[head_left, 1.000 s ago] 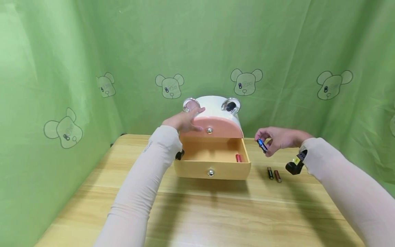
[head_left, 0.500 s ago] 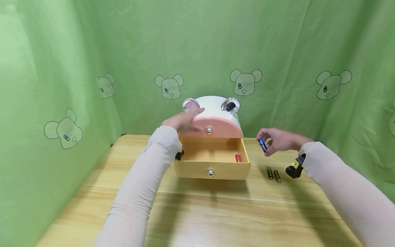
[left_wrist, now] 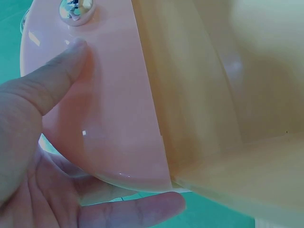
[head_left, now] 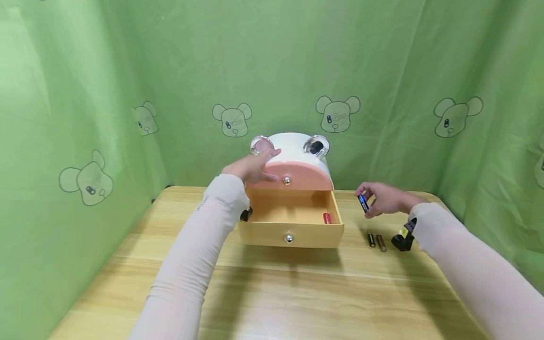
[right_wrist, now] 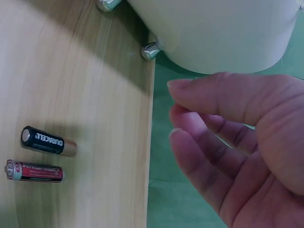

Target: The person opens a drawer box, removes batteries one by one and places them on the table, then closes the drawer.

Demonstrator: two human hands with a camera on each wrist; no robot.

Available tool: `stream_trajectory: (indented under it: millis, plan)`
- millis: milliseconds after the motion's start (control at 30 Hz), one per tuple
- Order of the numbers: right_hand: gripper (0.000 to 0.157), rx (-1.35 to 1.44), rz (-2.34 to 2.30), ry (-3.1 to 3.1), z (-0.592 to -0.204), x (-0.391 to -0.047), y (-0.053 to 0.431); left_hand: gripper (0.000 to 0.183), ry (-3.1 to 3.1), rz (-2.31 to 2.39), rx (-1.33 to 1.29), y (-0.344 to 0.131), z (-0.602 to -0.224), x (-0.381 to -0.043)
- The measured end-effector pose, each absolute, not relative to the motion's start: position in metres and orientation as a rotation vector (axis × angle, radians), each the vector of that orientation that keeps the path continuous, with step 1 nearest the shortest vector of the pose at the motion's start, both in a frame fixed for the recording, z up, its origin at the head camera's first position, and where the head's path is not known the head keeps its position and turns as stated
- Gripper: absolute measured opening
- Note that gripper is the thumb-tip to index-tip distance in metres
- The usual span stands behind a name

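Observation:
My left hand [head_left: 252, 167] grips the left side of a small drawer cabinet [head_left: 293, 146], white on top, its thumb on the pink upper drawer front [left_wrist: 111, 95] and its fingers round the edge. Below, the yellow drawer [head_left: 291, 229] is pulled out, with a red battery [head_left: 327, 218] lying inside at the right. To the right of the cabinet, my right hand [head_left: 384, 199] pinches a blue battery [head_left: 363, 203] above the table; the right wrist view does not show that battery. Beneath this hand lie a black and copper battery [right_wrist: 47, 141] and a red battery [right_wrist: 35, 171], side by side.
A wooden table [head_left: 272, 293] bears everything. Green curtains [head_left: 272, 61] with bear prints enclose it at the back and sides. The cabinet stands near the table's far edge, and its silver drawer knob [head_left: 289, 238] sticks out in front.
My right hand has shifted slightly down and to the right, with the blue battery still pinched. The left hand has stayed on the cabinet.

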State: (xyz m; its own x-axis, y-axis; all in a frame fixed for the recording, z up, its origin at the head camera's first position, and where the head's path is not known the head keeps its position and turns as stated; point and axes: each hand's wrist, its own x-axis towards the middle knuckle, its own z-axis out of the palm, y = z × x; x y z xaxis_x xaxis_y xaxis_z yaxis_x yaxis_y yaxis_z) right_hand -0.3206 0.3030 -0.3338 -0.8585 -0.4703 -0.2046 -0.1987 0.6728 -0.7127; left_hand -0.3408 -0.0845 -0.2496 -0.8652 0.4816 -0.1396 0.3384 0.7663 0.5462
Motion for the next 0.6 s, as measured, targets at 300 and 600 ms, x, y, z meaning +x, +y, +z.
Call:
stream_trajectory:
  millis: [300, 600]
  plan:
    - [0.062, -0.506, -0.957, 2.564, -0.344, -0.321, 0.309, 0.088, 2.695, 0.755, 0.631, -0.084, -0.251, -0.342]
    - [0.06, -0.429, -0.918, 2.601, -0.357, -0.323, 0.319, 0.088, 2.699, 0.752, 0.632, -0.084, -0.251, -0.342]
